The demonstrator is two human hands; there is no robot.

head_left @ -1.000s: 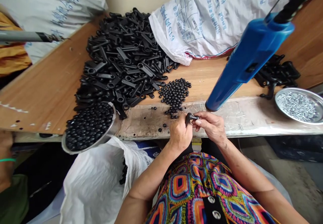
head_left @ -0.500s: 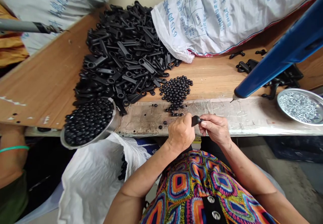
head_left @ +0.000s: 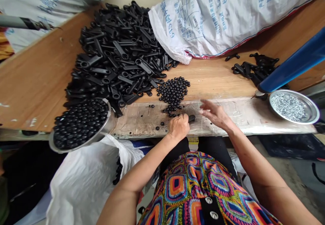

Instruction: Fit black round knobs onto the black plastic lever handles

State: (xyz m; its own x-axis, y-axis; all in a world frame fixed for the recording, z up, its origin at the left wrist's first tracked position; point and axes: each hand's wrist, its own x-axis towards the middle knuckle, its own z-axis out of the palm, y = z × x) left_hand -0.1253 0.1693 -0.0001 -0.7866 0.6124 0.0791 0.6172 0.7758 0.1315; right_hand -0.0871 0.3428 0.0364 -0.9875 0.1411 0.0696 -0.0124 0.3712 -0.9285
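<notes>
My left hand (head_left: 179, 127) is closed around a black plastic handle piece (head_left: 192, 118), whose end sticks out to the right just above the bench's front strip. To the right of it my right hand (head_left: 215, 114) is raised with fingers apart and nothing visible in them; its fingertips are blurred. Small black balls (head_left: 174, 91) lie in a loose cluster just beyond my left hand, with a few strays nearer the edge. Behind them rises a large heap of black crank-shaped handles (head_left: 122, 49).
A metal bowl (head_left: 109, 123) of black balls stands left at the bench edge, above an open white sack (head_left: 78, 181). A blue power screwdriver (head_left: 294, 62) slants in from the right over black parts (head_left: 246, 70). Beside it sits a metal dish (head_left: 314, 115) of screws.
My hands have come apart: the left has lowered the handle piece toward the bench, and the right has let go, opened and lifted forward. The screwdriver has swung right.
</notes>
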